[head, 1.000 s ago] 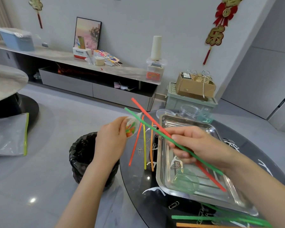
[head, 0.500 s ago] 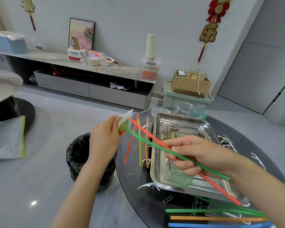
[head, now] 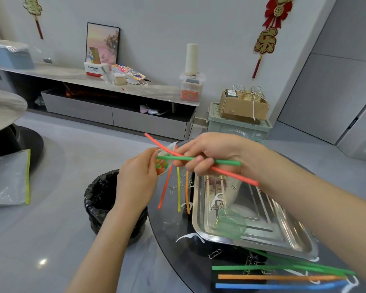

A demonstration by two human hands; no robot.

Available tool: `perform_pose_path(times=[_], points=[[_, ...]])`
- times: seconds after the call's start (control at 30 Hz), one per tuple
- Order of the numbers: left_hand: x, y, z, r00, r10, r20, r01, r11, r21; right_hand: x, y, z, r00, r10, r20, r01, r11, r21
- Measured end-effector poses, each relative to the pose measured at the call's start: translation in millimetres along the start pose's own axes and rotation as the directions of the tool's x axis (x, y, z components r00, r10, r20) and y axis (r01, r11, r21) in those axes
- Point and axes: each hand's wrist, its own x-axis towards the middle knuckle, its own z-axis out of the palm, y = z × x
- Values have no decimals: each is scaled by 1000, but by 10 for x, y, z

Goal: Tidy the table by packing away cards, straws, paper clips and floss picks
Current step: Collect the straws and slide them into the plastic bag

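Gripping a green straw (head: 226,162) and a red straw (head: 235,176), crossed, in its curled fingers and thumb, the right hand (head: 211,153) holds them over the steel tray's (head: 195,208) far end. The green tip meets a small clear bag (head: 166,150), which the left hand (head: 135,182) pinches at its fingertips.

A home living room, probably: low media console (head: 114,102), framed picture (head: 103,42), festive wall ornament (head: 268,32).

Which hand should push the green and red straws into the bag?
Probably the right hand: it grips the green straw and red straw, the green tip at the bag the left hand holds.
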Motion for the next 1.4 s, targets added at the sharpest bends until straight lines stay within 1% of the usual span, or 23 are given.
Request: perform_pose_path(times=[0.1, 0.2, 0.37, 0.47, 0.67, 0.77, 0.87, 0.93, 1.0, 1.1, 1.17, 1.23, 1.3, 1.33, 1.4], points=[[28, -92, -13, 999, -39, -34, 40, 999, 1, 98, -71, 100, 1000, 9, -1, -9, 999, -38], [57, -171, -52, 991, -126, -54, 123, 991, -48, 70, 22, 128, 999, -35, -18, 34, 998, -55], [76, -205, -56, 982, -176, -74, 168, 980, -103, -98, 203, 154, 998, -63, -21, 63, 998, 21], [79, -222, -57, 975, -204, -89, 193, 975, -114, -180, 256, 181, 998, -57, -28, 58, 998, 35], [40, -163, -59, 981, -178, -77, 172, 982, -83, -190, 186, 172, 999, -30, -26, 31, 997, 69], [6, -104, -51, 996, -82, -44, 80, 995, -56, -87, 29, 153, 999, -26, -25, 28, 996, 88], [2, -63, -46, 999, -29, -39, 27, 999, -46, 125, -139, 193, 1000, -6, 5, 6, 999, 37], [3, -68, -52, 998, -48, -39, 45, 997, -62, 220, -224, 279, 1000, -12, -18, 13, 999, 50], [8, -92, -67, 994, -108, -27, 105, 991, -82, 219, -265, 357, 995, -60, -85, 65, 996, 62], [28, -147, -107, 983, -182, -16, 179, 977, -112, 123, -227, 342, 974, -154, -167, 143, 987, -78], [46, -156, -138, 980, -197, -17, 194, 976, -102, 21, -182, 287, 938, -263, -226, 218, 954, -206], [63, -151, -154, 979, -203, -19, 201, 976, -86, -84, -94, 294, 855, -455, -249, 351, 861, -368], [71, -128, -162, 979, -203, -18, 201, 976, -77, -155, 76, 357, 758, -633, -158, 498, 718, -486], [72, -114, -167, 979, -203, -15, 201, 976, -80, -165, 169, 416, 711, -697, -88, 559, 637, -530], [66, -87, -170, 976, -217, 6, 217, 972, -88, -96, 345, 496, 607, -795, 22, 634, 467, -617]])
